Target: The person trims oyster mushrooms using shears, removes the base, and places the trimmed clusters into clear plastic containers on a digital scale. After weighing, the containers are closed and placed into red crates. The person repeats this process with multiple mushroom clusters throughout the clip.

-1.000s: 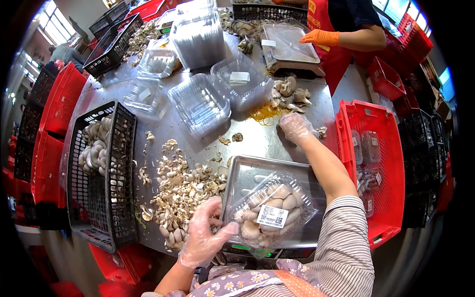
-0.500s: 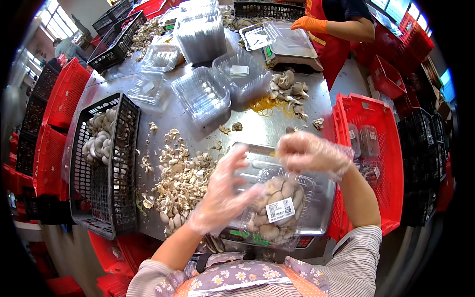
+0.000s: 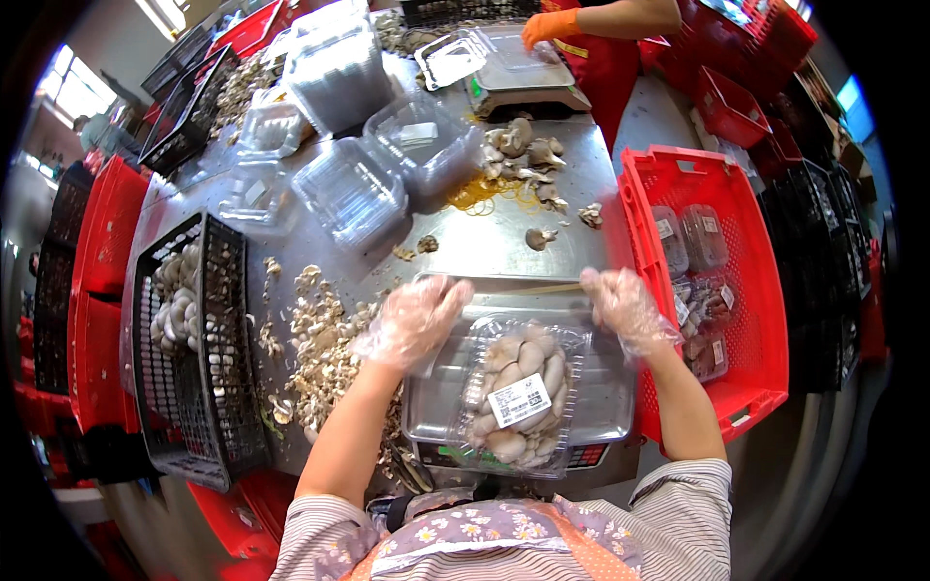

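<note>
Gloved left hand (image 3: 415, 321) and right hand (image 3: 620, 302) are stretching a rubber band (image 3: 528, 288), fingers pinching its ends, above the labelled clamshell of oyster mushrooms (image 3: 518, 392) sitting on the scale tray (image 3: 610, 407).

I saw a clear plastic mushroom box (image 3: 518, 392) with a white square label (image 3: 518, 400) resting on the scale tray (image 3: 610, 412). Empty clear boxes (image 3: 354, 194) stood stacked farther back, and labelled filled packs (image 3: 693, 271) lay in the red crate (image 3: 765, 290) on my right.
</note>
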The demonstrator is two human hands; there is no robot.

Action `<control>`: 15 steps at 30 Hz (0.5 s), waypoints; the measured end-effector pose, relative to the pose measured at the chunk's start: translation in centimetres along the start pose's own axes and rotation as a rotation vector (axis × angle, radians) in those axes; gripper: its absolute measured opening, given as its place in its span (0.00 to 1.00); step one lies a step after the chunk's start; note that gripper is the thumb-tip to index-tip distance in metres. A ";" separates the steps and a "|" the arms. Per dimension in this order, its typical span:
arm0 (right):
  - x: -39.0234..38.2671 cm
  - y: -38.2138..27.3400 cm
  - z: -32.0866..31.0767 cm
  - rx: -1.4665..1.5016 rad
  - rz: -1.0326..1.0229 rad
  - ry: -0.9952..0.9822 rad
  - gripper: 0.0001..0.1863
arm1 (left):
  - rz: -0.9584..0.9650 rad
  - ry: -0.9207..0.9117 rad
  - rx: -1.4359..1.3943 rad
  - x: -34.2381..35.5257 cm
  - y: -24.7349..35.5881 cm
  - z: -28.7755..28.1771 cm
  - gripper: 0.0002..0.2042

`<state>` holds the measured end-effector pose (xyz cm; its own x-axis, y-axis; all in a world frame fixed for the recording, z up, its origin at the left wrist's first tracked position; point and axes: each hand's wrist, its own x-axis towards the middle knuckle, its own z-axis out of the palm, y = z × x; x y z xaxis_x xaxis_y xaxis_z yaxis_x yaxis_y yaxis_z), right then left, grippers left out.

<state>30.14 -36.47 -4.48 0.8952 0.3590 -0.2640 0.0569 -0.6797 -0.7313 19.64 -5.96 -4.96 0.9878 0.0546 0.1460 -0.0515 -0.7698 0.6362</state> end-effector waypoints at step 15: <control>-14.6 -1.4 3.4 0.295 -0.065 -0.390 0.47 | -0.544 -0.471 -0.975 -10.3 7.1 -2.3 0.42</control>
<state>15.54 -38.57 -1.68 0.6583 0.6458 -0.3867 -0.0712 -0.4580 -0.8861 8.71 -10.50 -0.21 0.8609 -0.1709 -0.4791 0.4985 0.0957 0.8616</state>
